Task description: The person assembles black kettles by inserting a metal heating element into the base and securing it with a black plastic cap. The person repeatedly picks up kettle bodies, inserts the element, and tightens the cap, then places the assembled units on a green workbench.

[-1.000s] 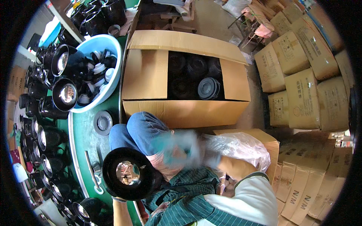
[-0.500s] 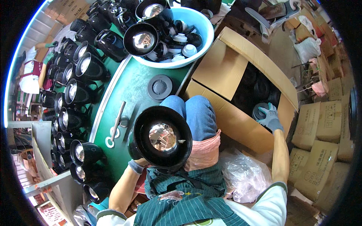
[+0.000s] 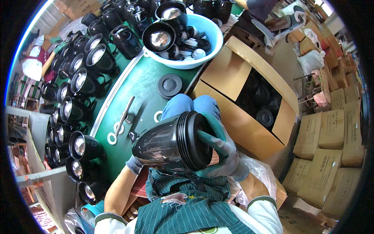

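- Over our lap, above the blue-trousered knees (image 3: 191,107), we hold a black lamp housing (image 3: 171,142) on its side, its ribbed rear end turned toward the right.
- Our left hand (image 3: 136,163), gloved in grey, cups the housing from beneath; the fingers are mostly hidden, so we cannot tell how tightly they close.
- Our right hand (image 3: 220,150), in a green-grey glove, is pressed against the rear end with its fingers wrapped over the rim.
- Half a second ago the housing faced up at us, showing its shiny reflector, and our right hand was stretched out to the cardboard box (image 3: 249,97); now the housing is tipped over and that hand has come back to it.
- On the green table (image 3: 144,89) to our left lie a round black cap (image 3: 170,85), a metal tool (image 3: 122,119) and rows of finished lamps (image 3: 74,113).
- Beyond the table, a light blue basin (image 3: 187,33) holds more lamp parts.
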A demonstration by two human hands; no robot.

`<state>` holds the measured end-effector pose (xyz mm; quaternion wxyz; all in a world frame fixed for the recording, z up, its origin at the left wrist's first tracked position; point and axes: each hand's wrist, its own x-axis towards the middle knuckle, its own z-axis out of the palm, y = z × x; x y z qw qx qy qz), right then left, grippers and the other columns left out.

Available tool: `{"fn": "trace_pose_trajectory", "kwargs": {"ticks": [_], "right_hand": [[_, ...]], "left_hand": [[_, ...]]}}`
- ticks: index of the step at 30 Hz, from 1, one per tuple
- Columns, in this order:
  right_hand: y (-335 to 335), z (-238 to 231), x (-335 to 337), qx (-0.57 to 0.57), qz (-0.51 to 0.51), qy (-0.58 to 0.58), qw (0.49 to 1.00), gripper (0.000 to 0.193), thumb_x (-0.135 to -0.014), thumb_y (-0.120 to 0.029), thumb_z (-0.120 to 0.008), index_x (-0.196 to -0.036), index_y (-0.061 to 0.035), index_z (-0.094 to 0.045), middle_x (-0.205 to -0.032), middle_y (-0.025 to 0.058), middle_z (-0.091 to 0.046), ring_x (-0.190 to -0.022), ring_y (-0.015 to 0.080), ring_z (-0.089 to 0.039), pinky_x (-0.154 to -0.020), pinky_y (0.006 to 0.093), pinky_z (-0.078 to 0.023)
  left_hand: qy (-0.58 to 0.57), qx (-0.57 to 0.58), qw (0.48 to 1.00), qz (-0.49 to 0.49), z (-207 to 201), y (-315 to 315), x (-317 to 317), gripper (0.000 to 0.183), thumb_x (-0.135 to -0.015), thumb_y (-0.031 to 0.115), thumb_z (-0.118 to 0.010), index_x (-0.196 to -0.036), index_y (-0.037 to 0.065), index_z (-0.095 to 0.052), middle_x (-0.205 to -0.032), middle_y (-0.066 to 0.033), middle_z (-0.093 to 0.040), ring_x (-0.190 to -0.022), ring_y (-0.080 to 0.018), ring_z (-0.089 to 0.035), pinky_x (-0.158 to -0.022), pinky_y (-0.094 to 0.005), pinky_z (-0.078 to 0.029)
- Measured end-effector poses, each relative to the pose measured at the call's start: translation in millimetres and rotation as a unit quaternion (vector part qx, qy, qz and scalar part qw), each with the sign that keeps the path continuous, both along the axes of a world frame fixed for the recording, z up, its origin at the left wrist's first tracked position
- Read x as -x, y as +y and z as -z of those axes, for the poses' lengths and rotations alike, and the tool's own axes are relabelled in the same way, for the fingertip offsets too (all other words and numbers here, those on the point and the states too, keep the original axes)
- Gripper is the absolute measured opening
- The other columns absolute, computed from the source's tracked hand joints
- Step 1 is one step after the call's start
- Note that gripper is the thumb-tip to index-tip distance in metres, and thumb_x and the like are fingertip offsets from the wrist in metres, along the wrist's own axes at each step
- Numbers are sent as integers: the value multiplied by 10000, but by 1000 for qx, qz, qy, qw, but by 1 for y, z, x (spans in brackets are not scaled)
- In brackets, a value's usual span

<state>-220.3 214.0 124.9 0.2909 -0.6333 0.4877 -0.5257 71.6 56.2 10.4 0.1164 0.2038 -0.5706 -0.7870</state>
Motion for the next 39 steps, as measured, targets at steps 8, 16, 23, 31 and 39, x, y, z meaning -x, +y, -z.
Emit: {"fn": "trace_pose_trajectory", "kwargs": {"ticks": [8, 16, 23, 31, 39], "right_hand": [[4, -18, -4, 40, -57, 97, 993, 878, -584, -311, -1000, -1381, -201, -650, -1603, 243, -363, -1438, 459, -429, -1185, 534, -359], [10, 30, 2, -213, 72, -317, 922, 917, -784, -511, -890, -1455, -39, -480, -1259, 91, -656, -1135, 163, -640, -977, 316, -527], [7, 65, 25, -272, -12, -162, 948, 596, -1084, -354, -533, -1557, -40, -350, -1505, 117, -502, -1290, 205, -565, -1065, 319, -467], [10, 45, 21, 49, 3, 108, 993, 1405, -683, -835, -740, -1652, -40, -105, -1658, 309, -185, -1533, 504, -208, -1232, 579, -229], [2, 90, 19, -185, -94, 9, 978, 1304, -742, -802, -705, -1655, -67, -134, -1683, 281, -139, -1541, 506, -164, -1206, 671, -170]], "left_hand": [[-6, -332, 942, 54, 14, -26, -18, 599, -933, 7, -715, -1493, 34, -505, -1447, -132, -599, -1228, -233, -640, -1066, -406, -544], [-71, 593, 764, -244, -82, -30, 4, 308, -817, 138, -772, -1104, 28, -762, -995, -118, -784, -935, -264, -770, -903, -425, -596], [-6, 722, 684, -108, -113, -41, 15, 284, -803, 186, -753, -1038, 28, -784, -986, -136, -781, -918, -270, -775, -816, -373, -619], [-17, 47, 972, -228, -60, -18, 25, 451, -929, 238, -736, -1287, -27, -662, -1138, -113, -745, -966, -225, -726, -907, -383, -597], [-87, 751, 650, -78, -102, -41, -12, 240, -816, 156, -765, -1032, 53, -786, -1030, -105, -783, -918, -261, -773, -795, -361, -619]]}}
